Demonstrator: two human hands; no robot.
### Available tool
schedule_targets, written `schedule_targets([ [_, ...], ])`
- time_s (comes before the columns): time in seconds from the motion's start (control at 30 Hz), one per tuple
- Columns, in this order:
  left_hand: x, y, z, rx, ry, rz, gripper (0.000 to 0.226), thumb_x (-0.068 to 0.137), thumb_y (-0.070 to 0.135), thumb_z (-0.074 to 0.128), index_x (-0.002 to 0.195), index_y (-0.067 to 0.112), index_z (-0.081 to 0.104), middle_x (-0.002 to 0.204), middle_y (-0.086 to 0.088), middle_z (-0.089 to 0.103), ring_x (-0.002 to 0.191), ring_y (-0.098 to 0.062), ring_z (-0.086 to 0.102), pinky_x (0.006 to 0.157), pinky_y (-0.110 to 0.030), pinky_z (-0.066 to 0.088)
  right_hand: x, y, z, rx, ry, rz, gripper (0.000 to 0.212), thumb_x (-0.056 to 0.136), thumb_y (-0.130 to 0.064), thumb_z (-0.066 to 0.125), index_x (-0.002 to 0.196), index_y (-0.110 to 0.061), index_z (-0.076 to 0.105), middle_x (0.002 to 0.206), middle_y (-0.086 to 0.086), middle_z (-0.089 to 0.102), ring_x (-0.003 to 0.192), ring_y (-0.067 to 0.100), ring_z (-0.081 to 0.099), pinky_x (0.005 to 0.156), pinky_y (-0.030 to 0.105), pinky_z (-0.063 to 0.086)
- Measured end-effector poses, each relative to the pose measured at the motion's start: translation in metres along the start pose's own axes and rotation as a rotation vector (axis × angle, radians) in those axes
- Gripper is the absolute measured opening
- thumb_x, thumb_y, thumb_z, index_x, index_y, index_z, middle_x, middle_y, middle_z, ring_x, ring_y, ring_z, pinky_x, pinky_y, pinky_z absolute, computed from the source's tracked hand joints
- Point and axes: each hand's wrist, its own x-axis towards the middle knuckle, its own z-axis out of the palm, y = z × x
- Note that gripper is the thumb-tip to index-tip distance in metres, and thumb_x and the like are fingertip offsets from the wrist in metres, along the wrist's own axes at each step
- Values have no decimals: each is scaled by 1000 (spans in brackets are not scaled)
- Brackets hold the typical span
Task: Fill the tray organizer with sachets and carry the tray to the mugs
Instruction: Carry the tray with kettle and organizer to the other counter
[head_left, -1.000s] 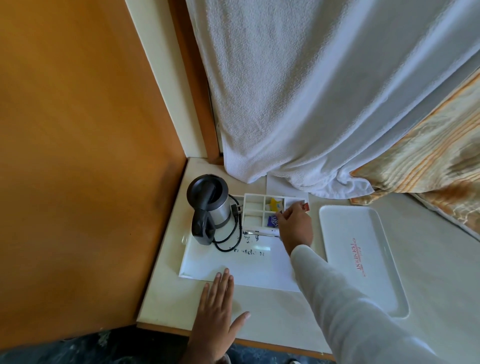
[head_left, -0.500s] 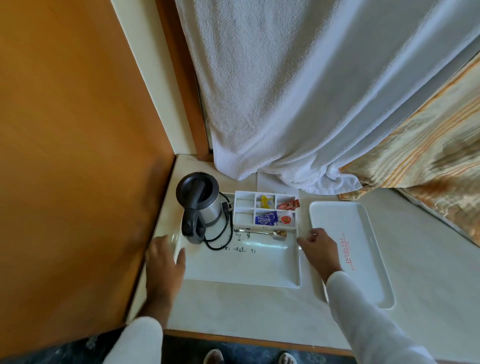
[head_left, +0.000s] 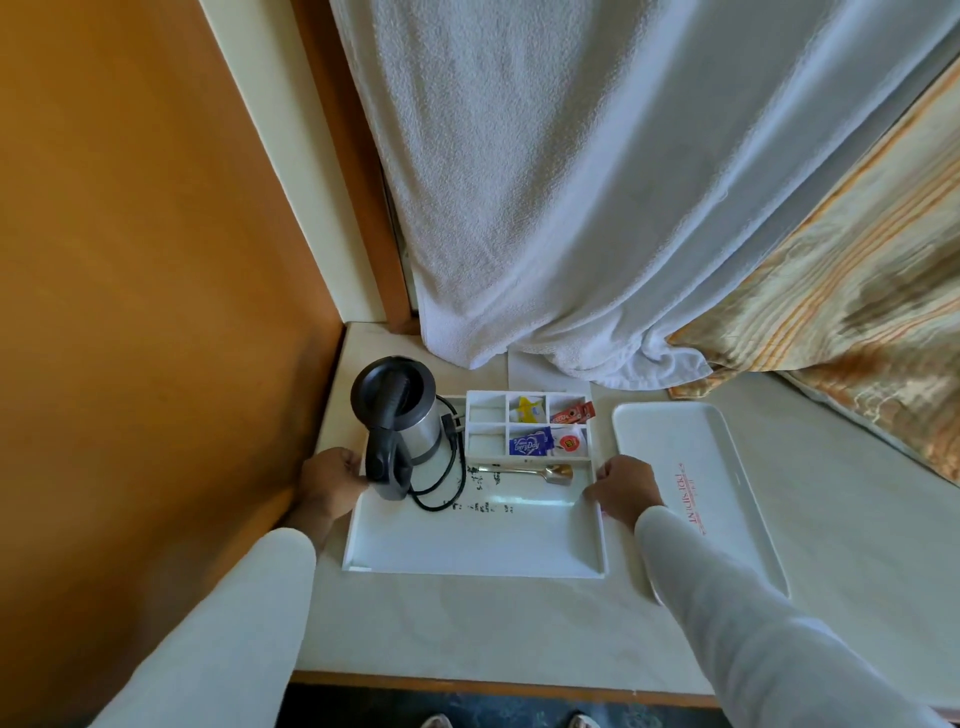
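- In the head view, on the pale surface (head_left: 467, 623) just in front of the hanging towel (head_left: 545, 182), sits the white tray (head_left: 467, 551), with the organizer (head_left: 485, 415) at its back edge.
- Right of the kettle (head_left: 397, 421), the organizer holds sachets: a yellow one (head_left: 529, 408) and a red one (head_left: 571, 414) in the back row, a blue one (head_left: 530, 442) and a white one with a red mark (head_left: 569, 441) in the front row.
- The two cells nearest the kettle look empty, so filling seems mostly done, though I cannot say whether more sachets are meant to go in.
- In front of the organizer a spoon (head_left: 524, 470) lies on the tray; the kettle's cord (head_left: 441, 488) loops beside it.
- The left hand (head_left: 332, 480) curls round the tray's edge beside the kettle; the right hand (head_left: 623, 488) curls round the opposite edge, the one far from the kettle. Both appear to grip the rim, with the fingertips hidden.
- The tray seems to rest on the surface, not yet lifted.
- A second tray (head_left: 696, 467), with red lettering, lies beyond the right hand, away from the kettle.
- No mugs are in view, so the carry is all left to do: lift level, since the kettle stands tall and could tip.
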Motion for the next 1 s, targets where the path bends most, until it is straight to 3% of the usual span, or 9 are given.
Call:
schedule_targets([
  [0.2, -13, 11, -14, -86, 7, 3, 21, 80, 17, 80, 97, 6, 74, 100, -15, 75, 93, -35, 67, 75, -27, 43, -14, -9, -22, -71, 29, -52, 29, 69, -15, 82, 58, -13, 55, 70, 9, 62, 74, 34, 69, 79, 43, 63],
  [0.3, -22, 15, -26, -150, 17, -3, 30, 79, 18, 80, 106, 7, 73, 105, -16, 74, 93, -38, 68, 85, -39, 57, -29, -11, -37, -68, 49, -58, 19, 69, -15, 83, 69, -3, 68, 78, 13, 72, 80, 34, 73, 81, 45, 63],
  [0.37, -31, 16, -33, -213, 17, -2, 31, 77, 17, 80, 106, 9, 72, 101, -17, 75, 87, -38, 69, 80, -46, 62, -41, -6, -46, -36, 63, -32, 20, 67, -16, 83, 78, -2, 73, 78, 15, 75, 77, 33, 75, 78, 46, 64],
  [0.47, -58, 23, -41, -270, 0, 4, 27, 80, 13, 79, 104, 11, 66, 102, -13, 71, 88, -35, 68, 72, -40, 62, -69, 3, -56, -28, 67, -33, 21, 67, -13, 83, 79, 1, 73, 81, 19, 75, 82, 35, 75, 79, 47, 64],
  [0.57, -93, 21, -43, -331, -48, -10, 38, 81, 13, 80, 116, 11, 66, 106, -15, 72, 87, -34, 71, 78, -46, 63, -113, 18, -63, 10, 74, 12, 16, 71, -5, 82, 78, 2, 69, 72, 16, 72, 73, 33, 76, 76, 47, 65],
  [0.63, -114, 18, -42, -383, -66, -14, 35, 80, 11, 80, 113, 11, 67, 105, -16, 72, 87, -34, 71, 76, -46, 64, -137, 30, -66, 30, 62, 26, 16, 75, -4, 81, 85, 5, 71, 75, 15, 73, 73, 31, 76, 77, 46, 65],
  [0.77, -176, 4, -35, -421, -64, -11, 19, 78, 11, 79, 82, 20, 63, 95, -14, 73, 81, -31, 72, 70, -42, 64, -190, 62, -67, 41, 51, 38, 23, 82, -10, 81, 98, -2, 68, 90, 10, 69, 80, 25, 73, 76, 39, 65],
  [0.87, -219, -18, -25, -421, -58, -6, 18, 73, 18, 79, 87, 20, 68, 90, -12, 76, 76, -29, 74, 68, -46, 65, -222, 90, -62, 18, 35, 11, 24, 83, -14, 81, 99, -3, 66, 94, 12, 70, 84, 27, 73, 81, 41, 64],
  [1.0, -286, -42, -11, -390, -2, -19, 17, 75, 16, 77, 89, 15, 67, 91, -12, 72, 83, -31, 70, 76, -43, 63, -260, 116, -59, -58, 21, -85, 20, 79, -18, 83, 83, -5, 67, 88, 12, 71, 85, 29, 71, 86, 40, 60],
])
